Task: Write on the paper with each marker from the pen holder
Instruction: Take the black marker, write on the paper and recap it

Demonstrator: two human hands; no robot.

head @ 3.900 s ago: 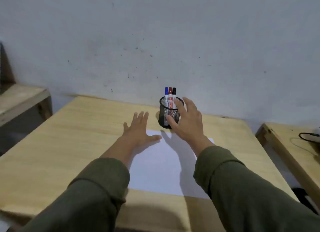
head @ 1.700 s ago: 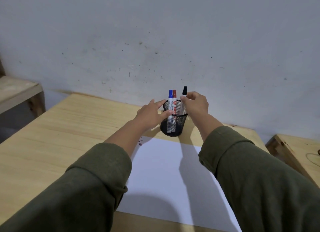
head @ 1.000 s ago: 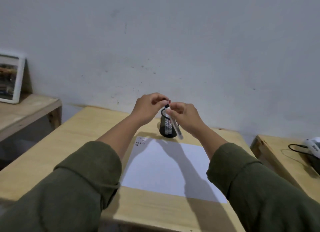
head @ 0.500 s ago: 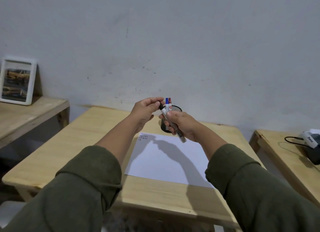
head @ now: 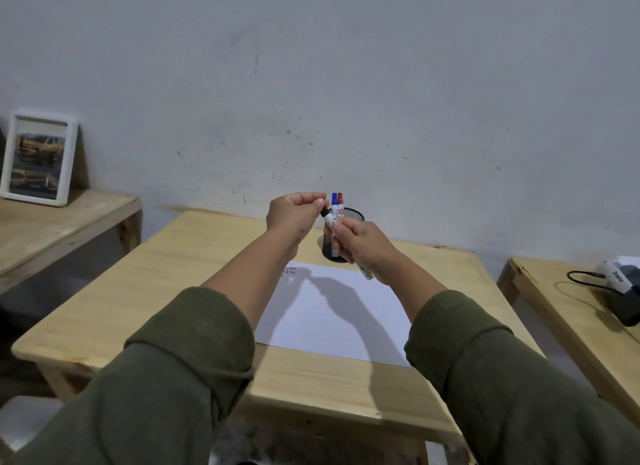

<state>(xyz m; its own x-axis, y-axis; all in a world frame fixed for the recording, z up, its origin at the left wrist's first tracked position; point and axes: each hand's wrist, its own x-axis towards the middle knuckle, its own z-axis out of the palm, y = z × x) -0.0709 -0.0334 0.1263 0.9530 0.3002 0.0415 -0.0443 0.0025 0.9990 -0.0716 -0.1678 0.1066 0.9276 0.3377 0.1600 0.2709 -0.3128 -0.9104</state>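
Observation:
My right hand (head: pixel 363 246) grips the white barrel of a black marker (head: pixel 331 222), held tilted in the air above the table. My left hand (head: pixel 294 213) pinches the marker's black cap end with its fingertips. Behind both hands stands the black mesh pen holder (head: pixel 356 216), partly hidden, with a blue marker (head: pixel 334 201) and a red marker (head: pixel 340 201) upright in it. A white sheet of paper (head: pixel 332 312) lies flat on the wooden table (head: pixel 173 274) below my hands, with small dark marks at its far left corner.
A framed picture (head: pixel 38 158) leans against the wall on a lower wooden surface at the left. At the right, another wooden table carries a dark device with a cable (head: pixel 620 288). A grey wall rises right behind the pen holder.
My right hand lifted the black marker out of the holder and brought it toward me. My left hand left the holder and took hold of the marker's cap end. The view pulled back.

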